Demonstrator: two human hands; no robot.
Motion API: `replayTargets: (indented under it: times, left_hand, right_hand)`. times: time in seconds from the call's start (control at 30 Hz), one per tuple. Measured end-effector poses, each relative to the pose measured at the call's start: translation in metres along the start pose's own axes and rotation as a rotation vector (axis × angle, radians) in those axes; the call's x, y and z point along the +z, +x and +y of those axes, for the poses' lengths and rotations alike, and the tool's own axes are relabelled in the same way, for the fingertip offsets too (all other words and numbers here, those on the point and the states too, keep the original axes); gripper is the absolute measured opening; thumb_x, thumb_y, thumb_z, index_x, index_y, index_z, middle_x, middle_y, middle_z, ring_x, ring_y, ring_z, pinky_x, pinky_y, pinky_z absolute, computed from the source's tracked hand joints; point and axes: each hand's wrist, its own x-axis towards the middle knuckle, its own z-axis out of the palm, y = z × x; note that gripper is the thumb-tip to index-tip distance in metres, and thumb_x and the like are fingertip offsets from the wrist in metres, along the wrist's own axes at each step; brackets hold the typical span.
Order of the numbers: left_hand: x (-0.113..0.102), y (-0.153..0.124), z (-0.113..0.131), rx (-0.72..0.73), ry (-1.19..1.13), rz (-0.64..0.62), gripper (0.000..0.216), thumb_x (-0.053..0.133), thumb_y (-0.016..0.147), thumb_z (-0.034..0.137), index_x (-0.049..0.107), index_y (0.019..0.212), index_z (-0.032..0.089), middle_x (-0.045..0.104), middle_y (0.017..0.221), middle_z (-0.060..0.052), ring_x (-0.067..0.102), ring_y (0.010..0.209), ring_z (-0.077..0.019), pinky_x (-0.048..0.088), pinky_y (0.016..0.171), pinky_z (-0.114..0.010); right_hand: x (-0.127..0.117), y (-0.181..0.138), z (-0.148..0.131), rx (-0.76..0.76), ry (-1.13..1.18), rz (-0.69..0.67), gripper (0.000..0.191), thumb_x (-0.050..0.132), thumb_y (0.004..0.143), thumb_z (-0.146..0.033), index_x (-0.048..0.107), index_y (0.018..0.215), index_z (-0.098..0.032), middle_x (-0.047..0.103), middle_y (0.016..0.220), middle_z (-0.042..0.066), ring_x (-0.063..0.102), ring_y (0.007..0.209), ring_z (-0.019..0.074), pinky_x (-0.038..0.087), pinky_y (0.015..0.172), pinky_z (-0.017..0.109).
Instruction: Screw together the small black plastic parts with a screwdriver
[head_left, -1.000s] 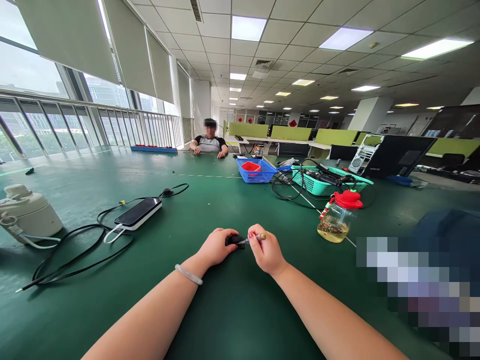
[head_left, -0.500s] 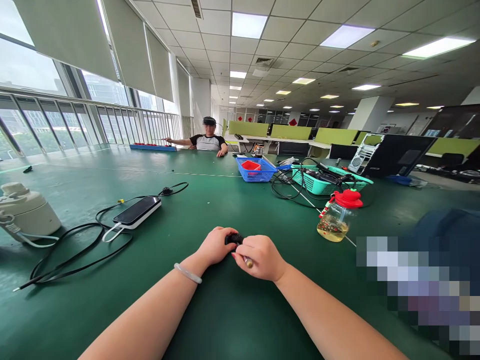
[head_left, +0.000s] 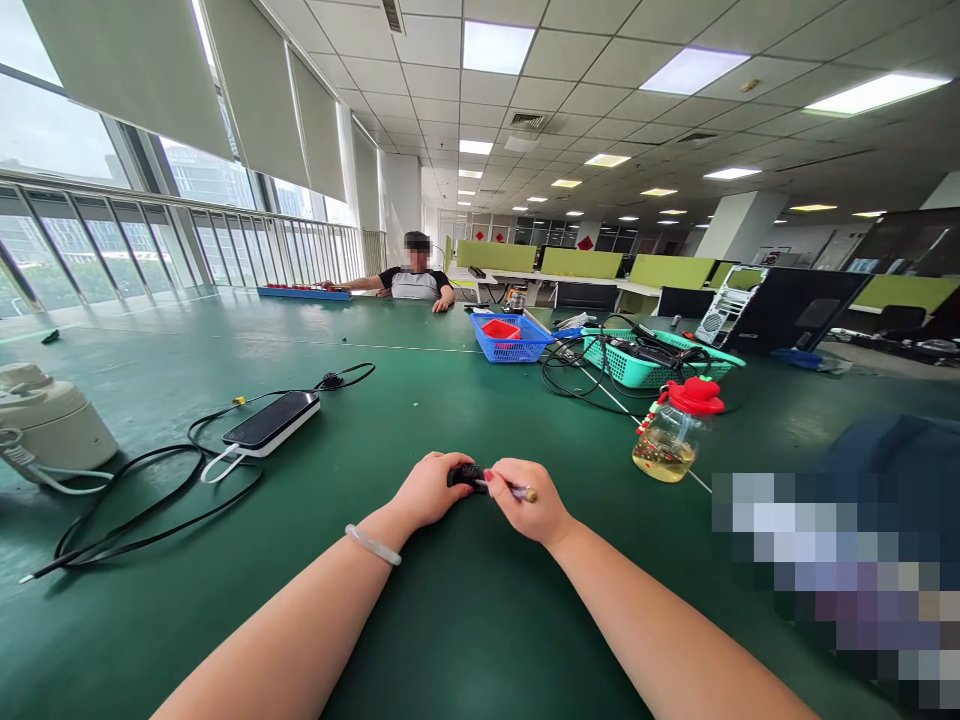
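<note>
My left hand [head_left: 435, 487], with a pale bangle at its wrist, is closed around a small black object [head_left: 469, 476] on the green table. The object's exact kind is too small to make out. In my right hand [head_left: 529, 500] is a slim pen-like tool [head_left: 521, 492] with a gold-coloured end pointing right. Its thin front part reaches left toward the black object; whether the tip touches it is hidden by the fingers.
On the left lie a power bank-like device [head_left: 271, 424], black cables [head_left: 172, 495] and a cream-coloured appliance [head_left: 52, 420]. A red-lidded bottle [head_left: 664, 455], a teal basket [head_left: 645, 372] and a blue basket [head_left: 510, 347] stand farther off. Across the table sits a person [head_left: 416, 284].
My right hand has turned, swinging the tool's gold end to the right and upward. My left hand stays on the black object. The person's outstretched hand has lowered onto the blue tray.
</note>
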Motion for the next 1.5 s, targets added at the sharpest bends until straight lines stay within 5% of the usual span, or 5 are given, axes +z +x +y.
replayTargets:
  times: [0.2,0.5,0.73,1.0,1.5]
  left_hand:
    - [-0.002,0.000,0.002,-0.009,0.013,-0.011,0.039,0.064,0.076,0.028,0.065,0.115,0.026,0.070,0.111,-0.005,0.059,0.109,-0.0244,0.046,0.096,-0.037]
    - [0.001,0.000,0.002,-0.015,-0.013,0.012,0.038,0.065,0.076,0.030,0.064,0.114,0.027,0.071,0.108,-0.003,0.060,0.108,-0.0237,0.047,0.094,-0.034]
    - [-0.002,-0.001,0.004,-0.022,-0.008,-0.011,0.038,0.065,0.075,0.025,0.064,0.112,0.027,0.071,0.108,-0.001,0.059,0.108,-0.0232,0.047,0.095,-0.035]
    - [-0.003,-0.002,0.006,-0.025,-0.028,-0.005,0.037,0.066,0.074,0.025,0.064,0.110,0.027,0.071,0.109,-0.001,0.059,0.109,-0.0231,0.047,0.096,-0.035]
    - [-0.003,-0.001,0.004,-0.032,-0.029,-0.006,0.037,0.065,0.073,0.025,0.064,0.110,0.028,0.072,0.106,-0.001,0.060,0.109,-0.0228,0.047,0.095,-0.034]
  right_hand:
    - [0.003,-0.001,0.008,0.236,0.159,0.178,0.050,0.036,0.097,-0.045,0.047,0.053,-0.021,0.040,0.049,-0.003,0.041,0.048,0.0124,0.033,0.050,0.025]
    - [-0.001,-0.001,-0.003,-0.108,-0.060,-0.008,0.039,0.044,0.093,-0.032,0.044,0.055,-0.023,0.044,0.052,-0.001,0.039,0.049,0.0130,0.031,0.052,0.027]
    - [0.007,0.001,0.013,0.340,0.243,0.263,0.051,0.043,0.092,-0.053,0.048,0.051,-0.021,0.042,0.049,-0.002,0.041,0.048,0.0121,0.033,0.049,0.025]
    - [0.016,0.006,0.034,0.846,0.729,0.491,0.051,0.058,0.079,-0.061,0.047,0.049,-0.021,0.028,0.036,-0.009,0.026,0.031,0.0064,0.017,0.033,0.021]
    - [0.015,0.006,0.038,0.939,0.897,0.531,0.045,0.073,0.069,-0.054,0.049,0.054,-0.019,0.036,0.034,-0.009,0.032,0.028,0.0045,0.022,0.029,0.018]
